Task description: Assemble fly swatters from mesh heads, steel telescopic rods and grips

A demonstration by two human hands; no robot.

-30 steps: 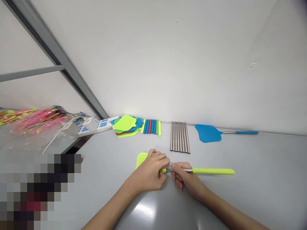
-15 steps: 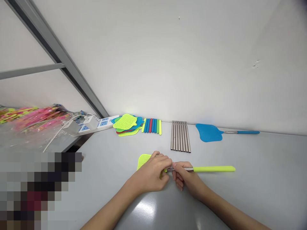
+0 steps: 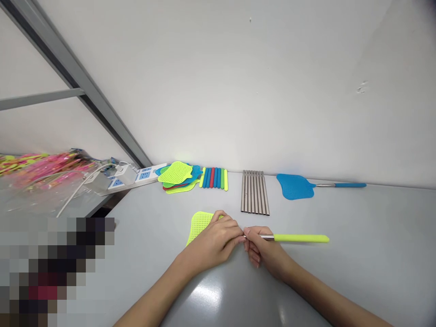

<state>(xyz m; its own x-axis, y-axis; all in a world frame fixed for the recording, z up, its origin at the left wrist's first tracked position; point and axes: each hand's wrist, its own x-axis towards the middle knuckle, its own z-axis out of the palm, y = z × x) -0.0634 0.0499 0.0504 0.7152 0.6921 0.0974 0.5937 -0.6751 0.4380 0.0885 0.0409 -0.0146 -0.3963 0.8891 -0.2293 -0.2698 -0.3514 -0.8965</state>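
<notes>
Between my hands, above the grey table, is a yellow-green fly swatter [image 3: 199,223] with a metal rod and a yellow-green grip [image 3: 301,238] pointing right. My left hand [image 3: 223,236] is closed at the neck of the perforated head and covers part of it. My right hand [image 3: 260,245] pinches the metal rod just left of the grip. The fingertips of both hands nearly meet, and they hide the joint between head and rod. Behind them lies a row of metal rods [image 3: 255,193]. A blue fly swatter [image 3: 296,186] with rod and grip rests farther right.
At the back left are a pile of swatter heads [image 3: 175,175] and a row of coloured grips [image 3: 214,178]. A white power strip [image 3: 145,176] with plugs and a cable lies beside them. Plastic bags [image 3: 51,175] sit at the far left. A wall [image 3: 259,91] bounds the table behind.
My left fingers have shifted right along the neck toward the rod, and more of the yellow-green head shows. My right hand keeps its hold on the rod. The view has shifted slightly.
</notes>
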